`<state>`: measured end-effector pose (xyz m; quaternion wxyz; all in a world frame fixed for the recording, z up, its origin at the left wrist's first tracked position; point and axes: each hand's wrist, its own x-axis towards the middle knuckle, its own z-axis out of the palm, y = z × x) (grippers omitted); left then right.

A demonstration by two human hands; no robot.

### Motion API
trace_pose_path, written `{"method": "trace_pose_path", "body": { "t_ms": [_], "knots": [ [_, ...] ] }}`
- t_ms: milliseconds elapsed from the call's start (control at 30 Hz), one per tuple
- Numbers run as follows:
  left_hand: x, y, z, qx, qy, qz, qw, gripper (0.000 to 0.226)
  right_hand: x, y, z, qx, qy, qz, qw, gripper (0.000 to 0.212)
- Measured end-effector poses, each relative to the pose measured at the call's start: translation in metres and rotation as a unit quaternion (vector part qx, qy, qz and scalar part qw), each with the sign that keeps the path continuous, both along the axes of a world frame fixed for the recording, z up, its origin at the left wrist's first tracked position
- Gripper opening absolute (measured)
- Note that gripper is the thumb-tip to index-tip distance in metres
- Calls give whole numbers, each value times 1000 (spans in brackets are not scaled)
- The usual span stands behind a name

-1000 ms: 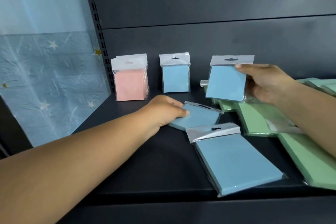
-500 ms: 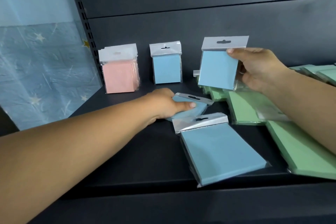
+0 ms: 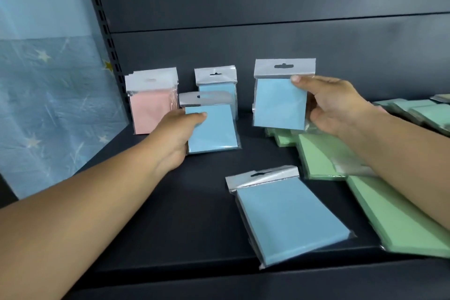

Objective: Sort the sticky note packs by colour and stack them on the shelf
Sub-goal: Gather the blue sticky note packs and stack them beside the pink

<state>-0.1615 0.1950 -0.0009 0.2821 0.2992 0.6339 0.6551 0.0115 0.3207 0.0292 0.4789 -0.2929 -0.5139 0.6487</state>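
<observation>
My left hand (image 3: 176, 133) grips a blue sticky note pack (image 3: 214, 129) by its left edge, lifted upright in front of the standing blue stack (image 3: 219, 78) at the shelf's back. Beside that stack stands a pink stack (image 3: 149, 105). My right hand (image 3: 333, 107) pinches a second blue pack (image 3: 280, 102) at its right edge, holding it upright above the green packs. A third blue pack (image 3: 289, 217) lies flat near the shelf's front edge.
Several green packs (image 3: 321, 156) lie loosely on the right half of the dark shelf (image 3: 170, 214), some under my right forearm; teal-green packs (image 3: 414, 111) sit further right. A slotted upright (image 3: 102, 24) and a blue starred sheet (image 3: 48, 105) bound the left side.
My left hand has picked the flat blue pack off the shelf and raised it upright toward the blue stack. My right hand keeps its pack aloft, barely moved.
</observation>
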Motion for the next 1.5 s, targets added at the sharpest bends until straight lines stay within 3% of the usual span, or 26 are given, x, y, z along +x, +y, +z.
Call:
{"method": "trace_pose_path", "body": {
  "t_ms": [100, 267, 433, 500, 567, 667, 800, 867, 933, 1033, 1167, 1233, 1333, 1400, 1500],
  "knots": [
    [5, -1, 4, 37, -57, -37, 997, 20, -9, -13, 8, -21, 32, 41, 998, 4],
    [11, -2, 13, 71, -96, -78, 990, 26, -32, -38, 8, -16, -2, 98, 995, 8],
    [17, -6, 12, 103, -32, -147, 983, 13, -46, -50, 6, 26, -19, 129, 991, 14],
    [13, -8, 10, 104, -20, -144, 984, 17, -46, -50, 7, 69, -65, 132, 987, 13],
    [8, -8, 8, 92, -2, -131, 987, 19, -41, -44, 10, 118, -176, 108, 971, 22],
    [2, -10, 6, 90, 3, -116, 989, 18, -16, -38, 20, 193, -380, 100, 899, 27],
    [-2, -14, 3, 84, 10, -126, 988, 20, 20, -55, 21, 293, -570, 207, 740, 60],
    [-1, -15, 1, 75, 3, -134, 988, 21, 26, -66, 11, 298, -604, 250, 696, 55],
    [3, -14, -1, 70, -15, -131, 989, 20, 26, -66, 1, 314, -608, 252, 684, 36],
    [7, -14, -1, 61, -27, -125, 990, 19, 24, -60, -6, 317, -594, 246, 697, 18],
    [11, -16, -2, 51, -52, -125, 989, 18, 25, -57, -5, 300, -554, 248, 737, 22],
    [12, -16, -1, 48, -64, -122, 989, 15, 26, -57, -3, 296, -509, 247, 769, 25],
    [9, -12, -4, 35, -82, -105, 990, 12, 23, -57, 7, 236, -403, 241, 851, 18],
    [8, -8, -6, 23, -86, -93, 992, 28, 16, -54, 15, 207, -344, 202, 893, 19],
    [8, -5, -8, 16, -99, -86, 991, 35, -2, -50, 20, 218, -312, 124, 916, 23]
  ]
}}
